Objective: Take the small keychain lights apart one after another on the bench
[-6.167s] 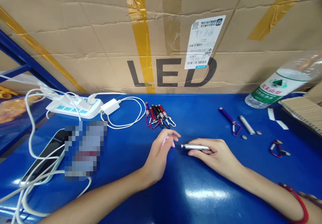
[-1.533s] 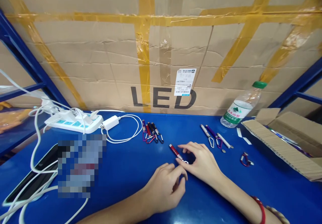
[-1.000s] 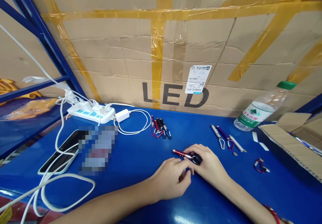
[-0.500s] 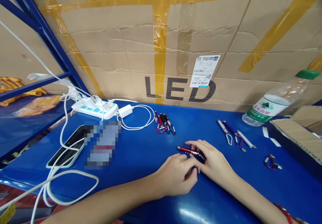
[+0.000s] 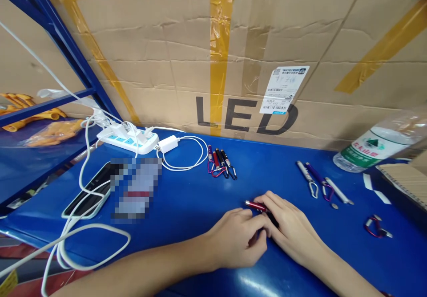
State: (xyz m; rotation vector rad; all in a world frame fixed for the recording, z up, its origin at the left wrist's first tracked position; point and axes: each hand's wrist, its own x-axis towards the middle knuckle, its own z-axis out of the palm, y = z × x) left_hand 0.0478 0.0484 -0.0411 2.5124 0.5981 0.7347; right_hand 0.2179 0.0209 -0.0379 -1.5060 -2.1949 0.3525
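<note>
A red metal keychain penlight lies under the fingers of my right hand, its silver tip pointing left. Something black shows beneath that palm, mostly covered. My left hand is curled, its fingertips meeting the right thumb just below the penlight; whatever they pinch is hidden. Farther back lies a cluster of several penlights with carabiner clips. To the right are a silver penlight, a purple penlight, a silver tube and a small round button cell.
A red carabiner clip with silver parts lies at the right, near a plastic water bottle and an open carton. On the left are a power strip, white cables and a phone. A large cardboard box stands behind.
The camera view has shifted, so the table things on the right sit farther right. My right hand now covers more of the red penlight, and both hands remain close together.
</note>
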